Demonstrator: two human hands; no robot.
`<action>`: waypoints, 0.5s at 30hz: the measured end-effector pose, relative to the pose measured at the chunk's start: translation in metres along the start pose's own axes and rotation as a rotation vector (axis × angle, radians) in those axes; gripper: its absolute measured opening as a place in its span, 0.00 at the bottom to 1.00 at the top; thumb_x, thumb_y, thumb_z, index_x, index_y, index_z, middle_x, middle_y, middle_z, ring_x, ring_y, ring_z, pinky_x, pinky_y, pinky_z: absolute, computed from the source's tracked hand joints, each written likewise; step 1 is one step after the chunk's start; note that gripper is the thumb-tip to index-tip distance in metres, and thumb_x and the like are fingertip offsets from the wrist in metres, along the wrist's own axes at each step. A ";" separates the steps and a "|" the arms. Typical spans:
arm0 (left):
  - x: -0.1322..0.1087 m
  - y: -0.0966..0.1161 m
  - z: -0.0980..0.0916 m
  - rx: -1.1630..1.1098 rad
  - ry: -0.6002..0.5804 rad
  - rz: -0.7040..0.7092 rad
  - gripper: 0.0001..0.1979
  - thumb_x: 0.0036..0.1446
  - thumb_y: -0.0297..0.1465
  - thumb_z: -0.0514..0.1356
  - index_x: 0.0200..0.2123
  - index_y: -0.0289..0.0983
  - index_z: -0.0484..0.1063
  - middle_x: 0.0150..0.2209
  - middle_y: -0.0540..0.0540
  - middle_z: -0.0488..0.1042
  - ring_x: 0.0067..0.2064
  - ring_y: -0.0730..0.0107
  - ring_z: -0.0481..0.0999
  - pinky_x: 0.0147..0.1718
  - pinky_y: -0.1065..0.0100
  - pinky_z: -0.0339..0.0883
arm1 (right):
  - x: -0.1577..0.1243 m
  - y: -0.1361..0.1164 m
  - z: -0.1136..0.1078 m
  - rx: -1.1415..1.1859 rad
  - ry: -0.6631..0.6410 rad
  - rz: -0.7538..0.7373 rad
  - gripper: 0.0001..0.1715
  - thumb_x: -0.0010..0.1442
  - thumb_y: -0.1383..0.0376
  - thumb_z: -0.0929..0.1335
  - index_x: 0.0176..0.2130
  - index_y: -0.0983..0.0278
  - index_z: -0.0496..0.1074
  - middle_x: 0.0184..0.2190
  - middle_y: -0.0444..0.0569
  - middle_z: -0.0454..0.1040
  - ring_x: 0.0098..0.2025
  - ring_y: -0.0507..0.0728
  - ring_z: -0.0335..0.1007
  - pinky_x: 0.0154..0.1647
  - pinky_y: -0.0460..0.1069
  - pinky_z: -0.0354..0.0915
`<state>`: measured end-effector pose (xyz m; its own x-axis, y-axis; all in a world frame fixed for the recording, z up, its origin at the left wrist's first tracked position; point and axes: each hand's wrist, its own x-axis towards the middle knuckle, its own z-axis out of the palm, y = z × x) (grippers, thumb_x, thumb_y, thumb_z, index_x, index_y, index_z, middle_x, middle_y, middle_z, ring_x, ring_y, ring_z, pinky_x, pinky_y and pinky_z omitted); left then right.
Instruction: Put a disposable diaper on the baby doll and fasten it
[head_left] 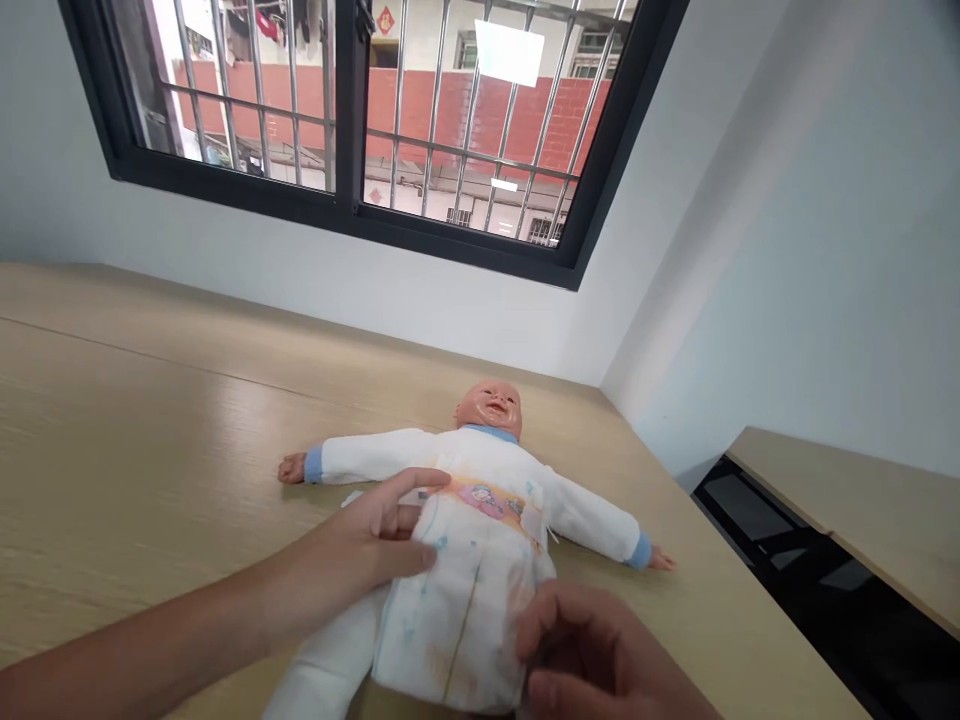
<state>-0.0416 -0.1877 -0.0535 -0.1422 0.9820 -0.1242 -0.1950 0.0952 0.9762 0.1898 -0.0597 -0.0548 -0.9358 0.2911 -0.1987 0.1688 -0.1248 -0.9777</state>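
Observation:
A baby doll point(491, 410) lies on its back with both arms stretched out. It wears a white outfit point(382, 455) with blue cuffs and collar. Over its belly and hips sits a white diaper point(457, 600) with an orange and pink printed waistband and a yellow line down the front. My left hand point(382, 530) grips the diaper's upper left edge, its thumb on the front and index finger stretched along the waistband. At the lower right side, my right hand point(592, 650) is curled, thumb and index finger close together at the diaper's edge; it is slightly blurred.
The doll lies on a light wooden table point(150, 450) against a white wall point(450, 320). A dark-framed window point(345, 110) with metal bars is above. To the right, beyond the table's edge, stands a wooden surface with a black glossy side point(810, 560).

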 end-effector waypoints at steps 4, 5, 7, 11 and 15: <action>0.009 -0.001 -0.020 0.308 0.191 0.132 0.18 0.60 0.39 0.62 0.51 0.41 0.65 0.31 0.53 0.67 0.32 0.72 0.68 0.30 0.71 0.58 | 0.008 -0.012 -0.016 -0.190 0.275 -0.066 0.25 0.57 0.47 0.71 0.29 0.66 0.65 0.22 0.43 0.65 0.20 0.47 0.56 0.20 0.44 0.50; 0.013 0.002 -0.024 0.413 0.242 0.190 0.15 0.61 0.40 0.61 0.47 0.40 0.67 0.33 0.52 0.68 0.33 0.71 0.68 0.31 0.71 0.59 | 0.011 -0.013 -0.022 -0.253 0.369 -0.115 0.25 0.57 0.47 0.71 0.30 0.66 0.67 0.22 0.43 0.64 0.21 0.48 0.56 0.21 0.44 0.51; 0.024 0.012 -0.028 0.590 0.273 0.308 0.13 0.63 0.42 0.59 0.44 0.40 0.68 0.40 0.49 0.71 0.42 0.67 0.71 0.39 0.69 0.62 | 0.019 -0.011 -0.031 -0.348 0.511 -0.198 0.24 0.57 0.48 0.71 0.37 0.66 0.70 0.23 0.43 0.65 0.25 0.49 0.58 0.23 0.44 0.52; 0.058 0.032 -0.021 0.920 0.146 0.419 0.16 0.60 0.43 0.60 0.48 0.42 0.69 0.50 0.49 0.71 0.50 0.62 0.69 0.47 0.66 0.61 | 0.037 0.002 -0.041 -0.412 0.476 -0.243 0.26 0.61 0.52 0.70 0.52 0.64 0.68 0.28 0.43 0.66 0.29 0.51 0.60 0.28 0.46 0.55; 0.078 0.039 -0.018 1.091 0.005 0.326 0.13 0.60 0.43 0.58 0.38 0.38 0.69 0.35 0.50 0.70 0.36 0.67 0.67 0.32 0.69 0.56 | 0.042 0.011 -0.045 -0.387 0.372 -0.301 0.21 0.62 0.54 0.70 0.50 0.63 0.68 0.42 0.48 0.68 0.34 0.51 0.60 0.34 0.47 0.57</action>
<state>-0.0776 -0.1098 -0.0279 -0.0355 0.9856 0.1654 0.8001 -0.0712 0.5957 0.1664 -0.0059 -0.0768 -0.8009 0.5803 0.1478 0.0794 0.3475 -0.9343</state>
